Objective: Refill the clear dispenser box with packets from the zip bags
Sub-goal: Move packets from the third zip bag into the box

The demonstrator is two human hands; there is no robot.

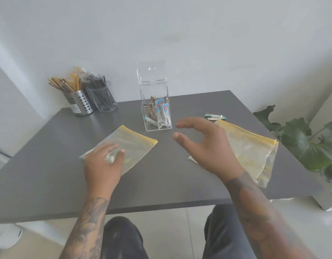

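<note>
On the grey table (161,176) the clear box (155,101) stands lid-up at the back, part filled. Left hand (103,161) rests spread on the near zip bag (124,146), touching a packet (110,158) through the plastic — gripping nothing. Right hand (204,146) hovers open, empty. Best to pin that bag, then open its yellow seal (139,134).

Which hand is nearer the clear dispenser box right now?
The right hand: it hovers open just right of the dispenser box, fingertips close to its base. The left hand rests on the left zip bag, further off toward the person.
</note>
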